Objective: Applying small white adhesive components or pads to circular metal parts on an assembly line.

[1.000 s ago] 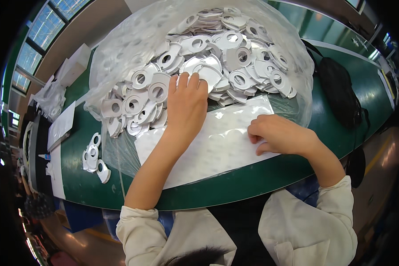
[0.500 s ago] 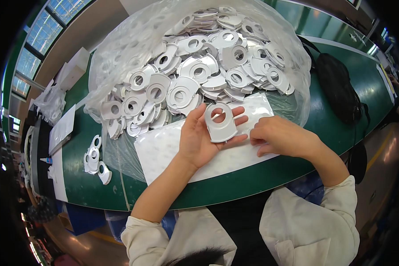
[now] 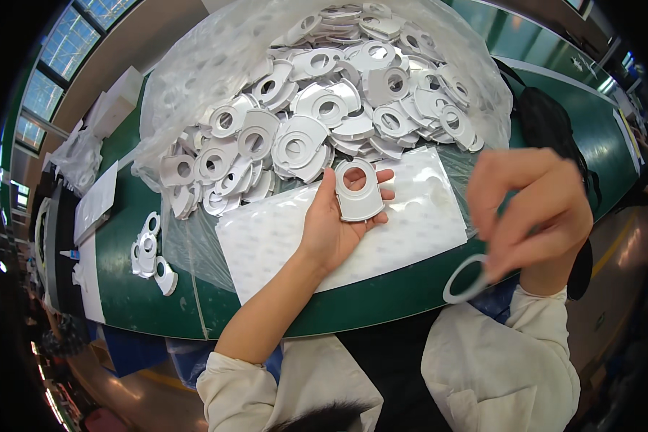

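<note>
My left hand (image 3: pixel 329 227), palm up over a white sheet, holds a white plastic plate with a round hole (image 3: pixel 361 207) between the thumb and the fingers. Through the hole, part of a finger shows. Raised at the right, my right hand (image 3: pixel 536 209) is blurred by motion; its fingertips pinch a thin white ring (image 3: pixel 465 279), which hangs past the table's front edge. Beyond my left hand, a large heap of similar white plates (image 3: pixel 295 144) lies on and inside a clear plastic bag (image 3: pixel 187 79).
The white sheet (image 3: pixel 266 252) lies on the green table (image 3: pixel 173 317). Several loose white plates (image 3: pixel 148 245) sit apart at the left. A black bag (image 3: pixel 547 122) rests at the right. White boxes (image 3: pixel 119 104) and a white packet (image 3: pixel 96 204) stand along the left side.
My right hand has lifted and moved right, away from the plate, and a white ring now shows in its fingers. My left hand still holds the plate, shifted slightly.
</note>
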`<state>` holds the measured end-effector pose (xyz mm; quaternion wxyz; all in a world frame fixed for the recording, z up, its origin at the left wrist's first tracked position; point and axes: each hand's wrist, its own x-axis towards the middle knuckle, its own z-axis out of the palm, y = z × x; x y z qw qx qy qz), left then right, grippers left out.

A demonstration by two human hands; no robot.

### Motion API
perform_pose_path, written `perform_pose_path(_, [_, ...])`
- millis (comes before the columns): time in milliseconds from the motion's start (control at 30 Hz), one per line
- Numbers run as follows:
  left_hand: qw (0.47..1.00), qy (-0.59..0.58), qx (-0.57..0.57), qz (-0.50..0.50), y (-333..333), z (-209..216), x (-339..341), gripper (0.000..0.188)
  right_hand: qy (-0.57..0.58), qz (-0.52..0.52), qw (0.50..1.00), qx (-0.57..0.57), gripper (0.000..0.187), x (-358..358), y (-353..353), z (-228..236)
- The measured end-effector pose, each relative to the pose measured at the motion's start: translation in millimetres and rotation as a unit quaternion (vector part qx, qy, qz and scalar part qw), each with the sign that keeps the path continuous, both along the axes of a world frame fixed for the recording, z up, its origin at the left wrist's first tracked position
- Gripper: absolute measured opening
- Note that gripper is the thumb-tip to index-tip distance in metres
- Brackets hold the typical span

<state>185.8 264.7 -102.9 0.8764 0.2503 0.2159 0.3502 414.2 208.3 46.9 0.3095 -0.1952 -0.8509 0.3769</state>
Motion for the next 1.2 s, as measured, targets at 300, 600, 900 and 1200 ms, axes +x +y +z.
perform_pose_path(300, [1.0, -0.006, -0.01, -0.01, -2, -3, -4, 0.065, 0.175, -0.302, 0.872, -0.342, 0.011, -52, 47, -99])
perform_pose_path(600, [0.997, 0.07, -0.025, 0.017, -7, 3, 0, 0.043, 0.259, -0.299, 0.832, -0.389, 0.02, -50, 51, -116])
perform_pose_path(900, [0.998, 0.05, -0.034, 0.013, -9, 7, -1, 0.049, 0.234, -0.301, 0.844, -0.377, 0.018, -49, 48, -112])
perform_pose_path(1200, [0.999, 0.039, -0.02, 0.022, -4, -2, 1, 0.058, 0.146, -0.29, 0.868, -0.375, 0.015, -57, 46, -123])
